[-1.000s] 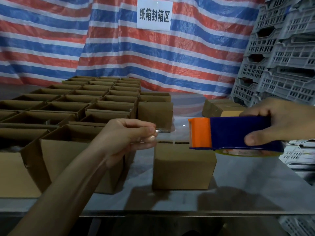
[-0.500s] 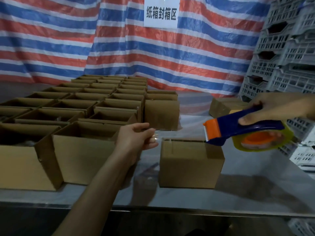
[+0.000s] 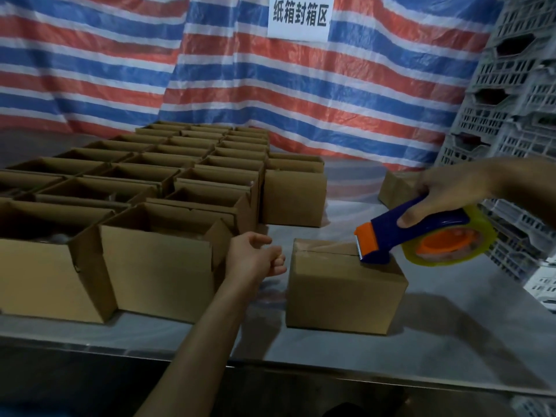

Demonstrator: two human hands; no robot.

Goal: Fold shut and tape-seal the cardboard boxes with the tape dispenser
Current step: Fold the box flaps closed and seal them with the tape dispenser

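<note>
The closed box [image 3: 343, 284] stands on the surface [image 3: 466, 341], with the orange end of the tape dispenser [image 3: 388, 239] pressed on its top and the right hand [image 3: 451, 191] with fingers wrapped round the handle. Just left of the box the left hand [image 3: 255, 255] hangs, fingers loosely curled and empty; open boxes [image 3: 156, 263] stand farther left.

Dim, soft focus; wide-angle bending at edges; faint shadows on table [image 3: 451, 341].

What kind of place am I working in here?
Probably a warehouse box-sealing station: rows of open cardboard boxes, a tape dispenser in the right hand, stacked plastic crates.
</note>
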